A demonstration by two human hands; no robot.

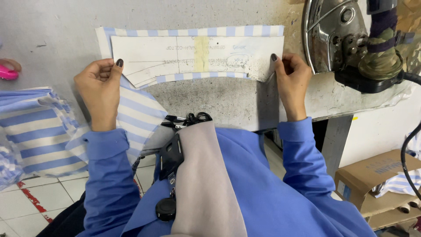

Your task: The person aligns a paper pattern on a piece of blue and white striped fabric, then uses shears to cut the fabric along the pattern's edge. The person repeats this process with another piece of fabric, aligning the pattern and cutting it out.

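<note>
Cardboard pattern (193,55) between both pinching hands

**Open tabletop between the grips, iron close on the right**

Between the left grip (98,85) and right grip (291,83), below the paper pattern (193,55), the grey tabletop (210,98) lies bare. Just right of the right grip stands the iron (346,39), its cord (405,145) hanging beyond. Left of the left grip, stacked striped fabric (35,127) and a pink object (6,70) crowd the edge.

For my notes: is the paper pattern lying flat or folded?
Flat: the paper pattern lies spread on striped cloth, both hands pinning its ends.
</note>
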